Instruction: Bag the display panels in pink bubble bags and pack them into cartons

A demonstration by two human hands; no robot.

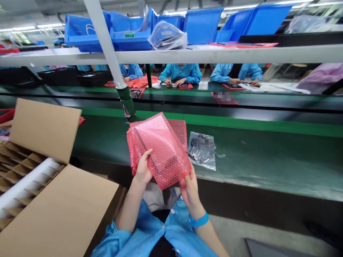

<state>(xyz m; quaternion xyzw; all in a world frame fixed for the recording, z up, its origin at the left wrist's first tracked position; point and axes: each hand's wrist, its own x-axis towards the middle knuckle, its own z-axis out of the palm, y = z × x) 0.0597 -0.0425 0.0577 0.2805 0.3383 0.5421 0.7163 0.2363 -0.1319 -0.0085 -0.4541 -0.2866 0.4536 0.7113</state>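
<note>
Head view: left hand (143,167), right hand (190,192) grip pink bubble pouch (160,153)

left hand (143,168): holds pink bubble-wrap pouch (160,153) | right hand (189,191): holds pouch's lower corner | clear bag (201,150): beside pouch, on green belt (254,160)

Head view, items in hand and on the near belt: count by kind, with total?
Pink bubble bag, held by left hand and right hand: 1
Red textured flat piece, behind it: 1
Clear plastic bag of black cords: 1
Total: 3
</note>
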